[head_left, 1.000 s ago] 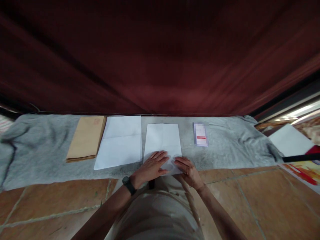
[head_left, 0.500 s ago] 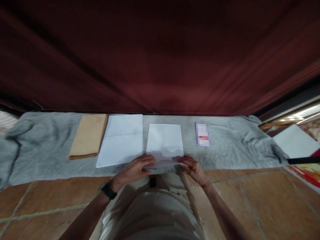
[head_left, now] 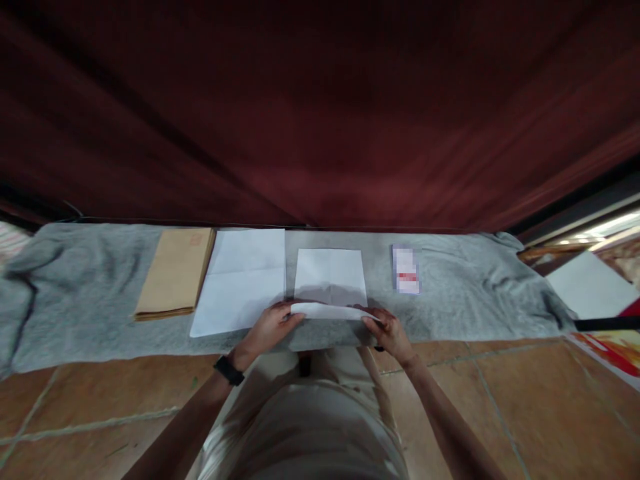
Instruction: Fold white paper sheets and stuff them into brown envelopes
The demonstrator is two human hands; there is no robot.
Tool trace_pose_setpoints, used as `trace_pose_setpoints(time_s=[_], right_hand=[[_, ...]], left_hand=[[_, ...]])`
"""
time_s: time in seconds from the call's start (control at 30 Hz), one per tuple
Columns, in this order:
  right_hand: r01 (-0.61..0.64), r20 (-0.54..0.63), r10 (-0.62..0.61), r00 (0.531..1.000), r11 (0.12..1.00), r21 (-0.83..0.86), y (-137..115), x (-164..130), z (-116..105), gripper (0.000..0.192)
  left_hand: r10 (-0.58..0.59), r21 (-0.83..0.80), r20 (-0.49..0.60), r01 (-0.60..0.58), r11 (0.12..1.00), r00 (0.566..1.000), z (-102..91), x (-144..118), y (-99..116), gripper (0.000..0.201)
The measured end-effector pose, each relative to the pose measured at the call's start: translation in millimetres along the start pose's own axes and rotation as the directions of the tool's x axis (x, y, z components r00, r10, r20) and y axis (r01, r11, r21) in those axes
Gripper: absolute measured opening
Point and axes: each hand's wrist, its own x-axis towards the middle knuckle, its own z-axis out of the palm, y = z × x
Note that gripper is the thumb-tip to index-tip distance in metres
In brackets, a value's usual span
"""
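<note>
A white sheet of paper (head_left: 330, 270) lies in front of me on a grey cloth, its near edge lifted and curled up into a narrow band. My left hand (head_left: 274, 325) pinches the left end of that raised edge between thumb and fingers. At the right end, my right hand (head_left: 389, 333) grips the same edge, thumb on the near side. Just left of it lies a larger stack of white paper (head_left: 245, 277) with a crease across its middle. Further left is a stack of brown envelopes (head_left: 175, 270).
The grey cloth (head_left: 450, 287) covers a long narrow surface. A small blurred packet (head_left: 407, 270) with a red band lies to the right. A dark red curtain (head_left: 320, 133) hangs behind. At far right are a white sheet (head_left: 593, 283) and a colourful print (head_left: 613, 357). Tiled floor (head_left: 490, 400) lies below.
The near edge of the middle sheet has been lifted and bent up. Both hands, which lay over its near corners, now pinch the edge with thumbs towards me.
</note>
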Motion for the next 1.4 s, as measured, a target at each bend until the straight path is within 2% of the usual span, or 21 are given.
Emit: trace_pose_setpoints(time_s=[0.2, 0.3, 0.43, 0.7, 0.87, 1.17, 1.4], right_hand=[[-0.181, -0.144, 0.171, 0.975, 0.982, -0.062, 3, 21, 8, 0.036], [-0.246, -0.155, 0.230, 0.961, 0.965, -0.090, 2, 35, 10, 0.036], [-0.310, -0.142, 0.291, 0.946, 0.941, -0.134, -1, 51, 11, 0.038], [-0.437, -0.175, 0.401, 0.899, 0.830, -0.346, -8, 74, 16, 0.041], [-0.483, -0.162, 0.466, 0.870, 0.739, -0.470, -16, 83, 18, 0.043], [-0.519, -0.176, 0.508, 0.843, 0.684, -0.513, -24, 91, 19, 0.045], [-0.542, -0.205, 0.522, 0.828, 0.653, -0.529, -29, 96, 21, 0.042]], left_hand=[[-0.097, -0.067, -0.195, 0.085, 0.994, 0.976, 11.2, 19, 8, 0.035], [-0.166, -0.058, -0.263, 0.157, 0.986, 0.950, 15.0, 29, 14, 0.032], [-0.194, 0.056, -0.315, 0.222, 0.973, 0.929, 16.5, 38, 19, 0.031], [-0.254, 0.312, -0.330, 0.359, 0.880, 0.909, 15.9, 51, 27, 0.033], [-0.267, 0.409, -0.313, 0.383, 0.828, 0.911, 16.3, 55, 31, 0.033], [-0.236, 0.570, -0.288, 0.364, 0.736, 0.928, 17.9, 56, 41, 0.040], [-0.258, 0.597, -0.276, 0.376, 0.709, 0.926, 15.7, 60, 50, 0.040]])
